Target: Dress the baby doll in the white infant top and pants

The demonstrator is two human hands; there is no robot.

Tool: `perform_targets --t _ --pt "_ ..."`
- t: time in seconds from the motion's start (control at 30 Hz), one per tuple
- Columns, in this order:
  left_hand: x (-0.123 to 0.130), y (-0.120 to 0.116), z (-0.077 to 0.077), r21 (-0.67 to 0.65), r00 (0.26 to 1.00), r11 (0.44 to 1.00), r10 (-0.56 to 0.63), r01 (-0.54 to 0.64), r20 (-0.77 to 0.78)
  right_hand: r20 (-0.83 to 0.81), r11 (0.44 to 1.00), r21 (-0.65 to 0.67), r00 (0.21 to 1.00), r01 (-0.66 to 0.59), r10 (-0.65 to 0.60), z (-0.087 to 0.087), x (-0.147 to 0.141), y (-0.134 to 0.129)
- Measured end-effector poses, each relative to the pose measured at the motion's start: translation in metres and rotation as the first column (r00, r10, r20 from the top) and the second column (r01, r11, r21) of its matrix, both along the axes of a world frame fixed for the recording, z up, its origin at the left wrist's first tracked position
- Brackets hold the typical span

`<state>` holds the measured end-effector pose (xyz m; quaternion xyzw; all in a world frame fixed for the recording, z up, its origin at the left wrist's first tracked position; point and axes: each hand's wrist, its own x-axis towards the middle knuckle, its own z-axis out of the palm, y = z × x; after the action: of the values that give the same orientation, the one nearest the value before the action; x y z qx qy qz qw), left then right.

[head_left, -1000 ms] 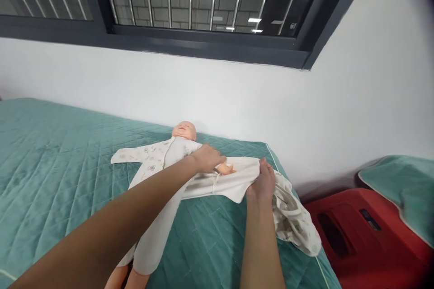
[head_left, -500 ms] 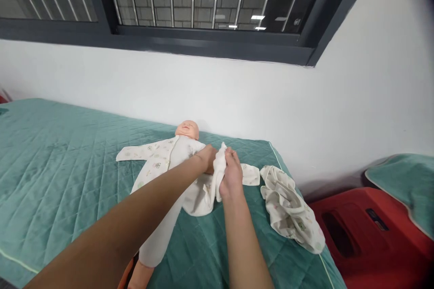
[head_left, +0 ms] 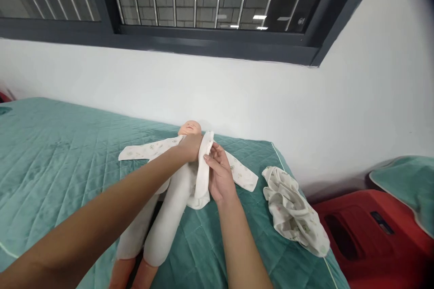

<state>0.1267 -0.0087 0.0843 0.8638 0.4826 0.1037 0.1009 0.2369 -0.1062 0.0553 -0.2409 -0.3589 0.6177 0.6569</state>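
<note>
A baby doll [head_left: 169,216] lies on its back, its white-clothed legs toward me and its head by the wall. A white patterned baby top [head_left: 154,149] is spread around its torso, with both sleeves stretched outward. My left hand [head_left: 191,146] is at the doll's chest beside the raised white edge of the top; its fingers are mostly hidden behind the cloth. My right hand [head_left: 220,171] pinches that same edge from the right, thumb in front. The right sleeve [head_left: 242,174] lies flat beyond my right hand.
Crumpled patterned baby clothing [head_left: 294,214] lies near the right edge of the green quilted cover [head_left: 68,158]. A red plastic chair [head_left: 362,235] stands at the right, partly under green cloth [head_left: 407,180]. Behind are a white wall [head_left: 237,90] and a barred window.
Both hands have moved slightly left and up with the cloth edge, which is now spread taller. More of the doll's legs and of the right sleeve shows.
</note>
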Motion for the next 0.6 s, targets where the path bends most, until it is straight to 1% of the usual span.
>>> perform_targets --t 0.07,0.13,0.2,0.23,0.27,0.3,0.37,0.47,0.53,0.6 --pt "-0.011 0.000 0.009 -0.011 0.999 1.000 0.011 -0.010 0.044 0.023 0.999 0.023 0.999 -0.040 0.040 -0.003 -0.003 0.000" --pt "-0.021 -0.002 0.018 -0.030 0.978 0.997 0.073 -0.069 0.195 0.094 0.993 0.023 0.989 -0.112 0.110 -0.006 -0.008 0.000" --pt "-0.028 -0.005 0.022 -0.096 0.901 0.990 0.133 -0.102 0.413 0.225 0.986 0.032 0.963 -0.162 0.150 -0.011 -0.014 0.000" --pt "-0.031 -0.006 0.023 -0.135 0.856 0.987 0.146 -0.090 0.496 0.306 0.985 0.047 0.941 -0.167 0.145 -0.013 -0.017 -0.001" --pt "-0.033 -0.007 0.023 -0.170 0.829 0.983 0.147 -0.064 0.540 0.389 0.984 0.069 0.913 -0.163 0.123 -0.014 -0.020 -0.002" --pt "-0.035 -0.006 0.022 -0.198 0.823 0.980 0.142 -0.036 0.549 0.469 0.983 0.096 0.878 -0.154 0.092 -0.016 -0.022 -0.003" --pt "-0.038 -0.004 0.020 -0.234 0.859 0.972 0.128 -0.010 0.496 0.602 0.979 0.153 0.798 -0.132 0.014 -0.017 -0.024 -0.005" --pt "-0.040 0.002 0.021 -0.259 0.927 0.966 0.092 0.006 0.365 0.713 0.964 0.241 0.695 -0.113 -0.097 -0.017 -0.026 -0.006" --pt "-0.041 0.004 0.026 -0.286 0.964 0.956 0.022 0.056 0.263 0.747 0.948 0.289 0.650 -0.132 -0.137 -0.017 -0.027 -0.006" --pt "-0.042 0.005 0.029 -0.327 0.985 0.937 -0.076 0.124 0.157 0.772 0.932 0.323 0.615 -0.161 -0.161 -0.017 -0.028 -0.005"
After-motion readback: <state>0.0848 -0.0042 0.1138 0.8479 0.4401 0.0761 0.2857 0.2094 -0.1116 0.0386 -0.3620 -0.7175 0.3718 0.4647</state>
